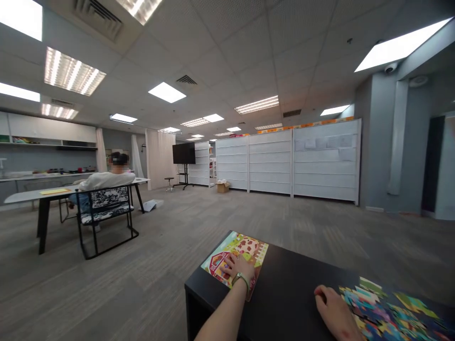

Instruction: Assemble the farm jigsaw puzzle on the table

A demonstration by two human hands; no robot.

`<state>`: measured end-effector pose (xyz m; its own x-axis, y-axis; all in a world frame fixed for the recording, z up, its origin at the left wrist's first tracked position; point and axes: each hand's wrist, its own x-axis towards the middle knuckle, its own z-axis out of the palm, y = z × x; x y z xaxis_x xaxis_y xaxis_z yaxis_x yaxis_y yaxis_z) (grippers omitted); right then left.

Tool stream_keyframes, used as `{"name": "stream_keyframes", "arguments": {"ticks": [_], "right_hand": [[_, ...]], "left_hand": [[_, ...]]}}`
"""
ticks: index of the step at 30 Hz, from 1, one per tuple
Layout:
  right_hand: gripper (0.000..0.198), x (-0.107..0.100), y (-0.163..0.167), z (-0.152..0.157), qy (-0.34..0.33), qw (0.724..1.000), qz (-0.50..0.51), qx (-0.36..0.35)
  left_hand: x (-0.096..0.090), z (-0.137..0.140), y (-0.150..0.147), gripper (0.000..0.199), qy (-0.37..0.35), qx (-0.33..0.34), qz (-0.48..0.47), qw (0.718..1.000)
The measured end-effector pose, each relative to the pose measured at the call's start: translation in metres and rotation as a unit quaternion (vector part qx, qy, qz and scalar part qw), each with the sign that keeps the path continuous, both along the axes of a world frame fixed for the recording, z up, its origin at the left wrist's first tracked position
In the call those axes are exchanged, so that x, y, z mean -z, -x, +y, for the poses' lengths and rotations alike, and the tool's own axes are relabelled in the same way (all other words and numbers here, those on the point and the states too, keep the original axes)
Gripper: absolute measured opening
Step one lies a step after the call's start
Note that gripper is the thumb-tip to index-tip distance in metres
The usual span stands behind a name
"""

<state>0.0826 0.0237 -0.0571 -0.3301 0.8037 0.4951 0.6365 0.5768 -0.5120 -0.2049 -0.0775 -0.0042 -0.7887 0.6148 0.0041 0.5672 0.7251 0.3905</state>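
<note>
A colourful picture board (pixel 261 251) with a red barn and a brown-spotted animal lies on the left end of the black table. My left hand (pixel 240 267), wearing a wristwatch (pixel 237 278), rests on it with the fingers spread flat. My right hand (pixel 334 308) is on the table to the right, its fingers curled in. Whatever they may hold is hidden. Just beside that hand lies a heap of loose jigsaw puzzle pieces (pixel 391 312) in blue, yellow, green and other colours, partly covered by the hand.
The black table (pixel 291 284) has its left and far edges in view. Farther left, a person (pixel 106 182) sits in a patterned chair (pixel 110 203) at a long table (pixel 21 196). White shelving panels (pixel 270 163), a screen on a stand (pixel 184 154) and a cardboard box (pixel 222 187) stand beyond.
</note>
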Motion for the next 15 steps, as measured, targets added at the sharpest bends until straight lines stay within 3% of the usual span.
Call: {"name": "stream_keyframes", "arguments": {"ticks": [15], "right_hand": [[0.017,-0.0020,0.0037,0.0011,-0.006,1.000,-0.020,-0.016]], "left_hand": [[0.0005,0.0023,0.0029,0.064,-0.003,-0.017,0.007,1.000]]}}
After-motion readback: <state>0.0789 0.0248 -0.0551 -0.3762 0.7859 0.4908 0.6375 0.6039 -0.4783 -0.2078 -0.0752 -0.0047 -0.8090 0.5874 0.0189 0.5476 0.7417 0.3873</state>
